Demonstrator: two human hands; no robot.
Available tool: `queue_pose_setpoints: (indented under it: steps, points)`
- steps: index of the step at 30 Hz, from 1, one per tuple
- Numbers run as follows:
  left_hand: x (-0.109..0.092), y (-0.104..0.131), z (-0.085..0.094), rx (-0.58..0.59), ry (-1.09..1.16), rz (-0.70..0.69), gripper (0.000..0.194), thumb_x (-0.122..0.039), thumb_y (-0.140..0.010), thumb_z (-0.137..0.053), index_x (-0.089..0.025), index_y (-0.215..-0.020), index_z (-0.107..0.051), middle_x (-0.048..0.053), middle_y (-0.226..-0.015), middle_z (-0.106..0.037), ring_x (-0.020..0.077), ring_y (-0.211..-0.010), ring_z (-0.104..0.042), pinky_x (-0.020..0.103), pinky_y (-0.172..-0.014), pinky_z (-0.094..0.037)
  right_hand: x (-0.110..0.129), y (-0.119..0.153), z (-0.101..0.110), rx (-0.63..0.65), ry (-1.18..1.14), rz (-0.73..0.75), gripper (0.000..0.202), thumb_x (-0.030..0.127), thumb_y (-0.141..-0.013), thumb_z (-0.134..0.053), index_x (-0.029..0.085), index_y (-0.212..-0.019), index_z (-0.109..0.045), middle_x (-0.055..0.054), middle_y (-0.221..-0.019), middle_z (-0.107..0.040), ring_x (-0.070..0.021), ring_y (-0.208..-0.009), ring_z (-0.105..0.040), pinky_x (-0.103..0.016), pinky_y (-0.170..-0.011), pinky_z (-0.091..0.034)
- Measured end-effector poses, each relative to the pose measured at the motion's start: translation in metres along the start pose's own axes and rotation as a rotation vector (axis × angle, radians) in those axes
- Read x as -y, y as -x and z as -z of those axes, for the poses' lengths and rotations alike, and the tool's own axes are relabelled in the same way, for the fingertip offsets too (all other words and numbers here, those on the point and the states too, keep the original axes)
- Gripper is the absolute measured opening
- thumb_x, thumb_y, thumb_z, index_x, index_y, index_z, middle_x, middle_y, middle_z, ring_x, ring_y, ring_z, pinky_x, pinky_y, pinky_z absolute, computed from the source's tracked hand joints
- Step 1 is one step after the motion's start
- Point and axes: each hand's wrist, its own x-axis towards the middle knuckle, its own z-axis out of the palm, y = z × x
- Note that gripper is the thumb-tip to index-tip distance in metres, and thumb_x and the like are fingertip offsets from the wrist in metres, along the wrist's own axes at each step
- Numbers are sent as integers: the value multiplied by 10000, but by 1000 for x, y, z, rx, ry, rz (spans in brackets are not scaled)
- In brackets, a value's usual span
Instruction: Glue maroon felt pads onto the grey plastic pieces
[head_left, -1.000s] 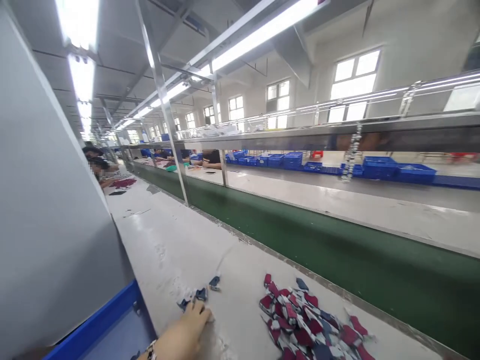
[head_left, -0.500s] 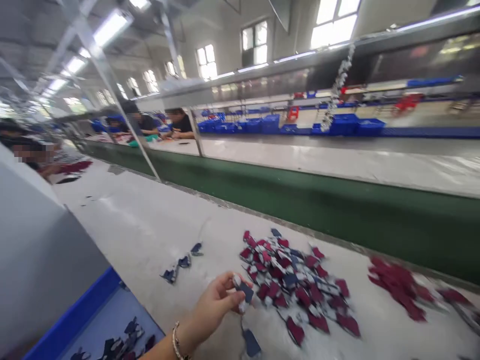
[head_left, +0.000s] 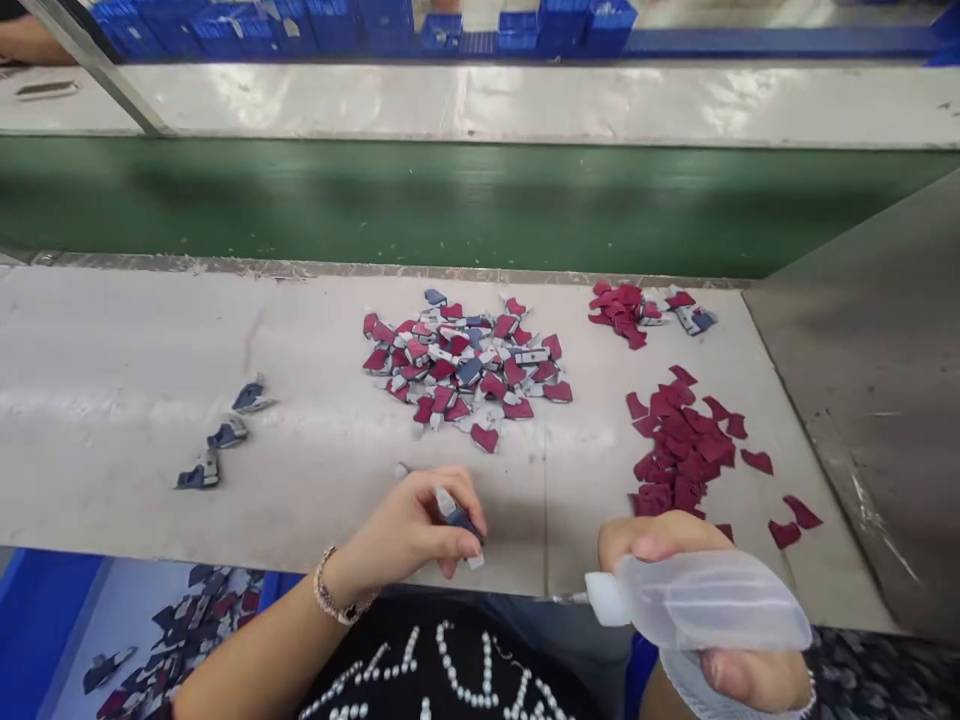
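Note:
My left hand [head_left: 420, 530], with a bracelet at its wrist, pinches a small blue and white piece [head_left: 454, 512] near the table's front edge. To its right, my right hand [head_left: 675, 540] grips a translucent squeeze bottle [head_left: 712, 600], whose white cap and thin metal tip point left toward the left hand. Beyond the hands lies a heap of maroon, white and blue pieces [head_left: 469, 365]. A pile of flat maroon pieces [head_left: 686, 440] rests just beyond the right hand. Left of the left hand, three blue and grey pieces [head_left: 226, 433] lie in a slanting row.
A blue-rimmed tray [head_left: 56, 610] at the lower left holds dark and maroon pieces. A smaller maroon pile [head_left: 619, 312] sits at the back right beside a metal panel [head_left: 870, 400]. Behind the table runs a green belt [head_left: 450, 205]. Another person's arm [head_left: 30, 42] shows at upper left.
The view has swung down and to the right. My right hand and the bottle have come into view. My left hand still holds a blue and white piece.

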Motion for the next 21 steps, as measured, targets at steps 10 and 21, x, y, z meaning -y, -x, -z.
queue_pose_setpoints:
  steps: [10,21]
  points:
    - [11,9,-25,-39,137,148,500,-374,-951,-629,-309,-1365,-357,57,-1121,-701,173,-855,-765,242,-682,-618,22,17,-14,-155,144,-173,367,350,-743,-835,361,-1075,-678,-19,-895,-664,-197,-679,-692,-301,-608,-581]
    - [8,11,-22,-3,-127,5,651,-117,-791,-779,-276,-1333,-455,81,-1273,-660,177,-954,-752,295,-872,-623,37,-7,-21,-50,411,38,343,349,-789,-797,343,-1107,-666,-23,-920,-706,-151,-682,-684,-201,-587,-559]
